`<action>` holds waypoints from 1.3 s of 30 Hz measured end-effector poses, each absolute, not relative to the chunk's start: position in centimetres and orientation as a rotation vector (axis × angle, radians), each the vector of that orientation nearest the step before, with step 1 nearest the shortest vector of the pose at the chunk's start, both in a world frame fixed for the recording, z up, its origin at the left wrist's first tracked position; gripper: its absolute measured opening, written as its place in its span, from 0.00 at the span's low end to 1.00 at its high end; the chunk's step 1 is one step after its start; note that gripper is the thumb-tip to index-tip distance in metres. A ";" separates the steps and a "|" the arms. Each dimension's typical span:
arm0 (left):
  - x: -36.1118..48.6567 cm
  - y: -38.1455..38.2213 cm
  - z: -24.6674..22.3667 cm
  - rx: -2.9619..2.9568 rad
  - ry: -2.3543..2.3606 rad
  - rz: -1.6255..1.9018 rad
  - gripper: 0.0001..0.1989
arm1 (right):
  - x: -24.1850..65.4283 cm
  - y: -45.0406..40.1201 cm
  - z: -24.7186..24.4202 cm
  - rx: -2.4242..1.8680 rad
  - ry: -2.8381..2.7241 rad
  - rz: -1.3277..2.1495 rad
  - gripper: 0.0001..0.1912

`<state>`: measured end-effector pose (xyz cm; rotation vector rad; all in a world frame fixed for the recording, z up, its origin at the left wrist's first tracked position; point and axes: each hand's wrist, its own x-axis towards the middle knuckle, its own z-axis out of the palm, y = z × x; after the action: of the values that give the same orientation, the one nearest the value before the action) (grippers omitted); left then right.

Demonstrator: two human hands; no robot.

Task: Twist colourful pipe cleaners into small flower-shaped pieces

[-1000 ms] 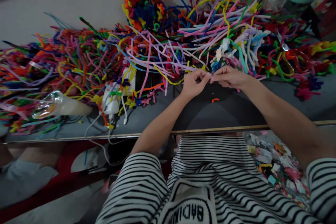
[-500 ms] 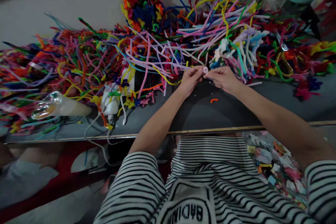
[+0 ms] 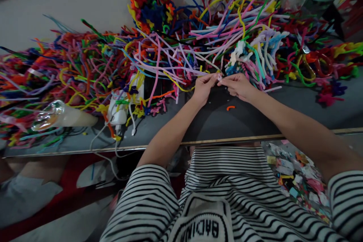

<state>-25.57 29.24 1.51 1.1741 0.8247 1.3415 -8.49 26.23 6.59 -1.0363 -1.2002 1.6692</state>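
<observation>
A small pale pink pipe cleaner curl (image 3: 219, 78) is pinched between the fingertips of both hands, low over the dark table. My left hand (image 3: 203, 87) is closed on it from the left, thumb and forefinger together. From the right, my right hand (image 3: 238, 87) grips it with thumb and forefinger, the other fingers curled under. Fingertips cover most of the curl. A short orange pipe cleaner piece (image 3: 230, 108) lies bent on the table just in front of the hands. Behind them spreads a heap of coloured pipe cleaners (image 3: 161, 56).
Scissors with yellow and red handles (image 3: 307, 69) lie at the right. A plastic cup (image 3: 81, 116) rests on its side at the left, beside a white charger (image 3: 117, 113) with cables. The table's front edge (image 3: 232, 139) runs before me. Scraps (image 3: 300, 177) fill the space below right.
The curl showed as a small ring between the fingertips; now it is turned and more covered by them. Both hands stay close together in nearly the same place.
</observation>
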 end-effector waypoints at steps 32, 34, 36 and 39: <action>-25.5 29.1 2.5 1.172 0.812 1.297 0.17 | -9.0 26.3 6.5 -1.093 -1.112 1.596 0.09; -25.6 29.2 2.3 1.202 0.815 1.312 0.18 | -9.0 26.2 6.5 -1.089 -1.110 1.603 0.09; -25.7 29.3 2.2 1.223 0.837 1.332 0.17 | -9.0 26.2 6.5 -1.079 -1.110 1.610 0.09; -25.7 29.4 2.2 1.231 0.843 1.351 0.18 | -8.9 26.2 6.5 -1.066 -1.109 1.612 0.09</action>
<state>-25.69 29.36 2.16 1.2313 0.8432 1.3510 -8.93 26.21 6.46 -1.0664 -1.1092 1.6121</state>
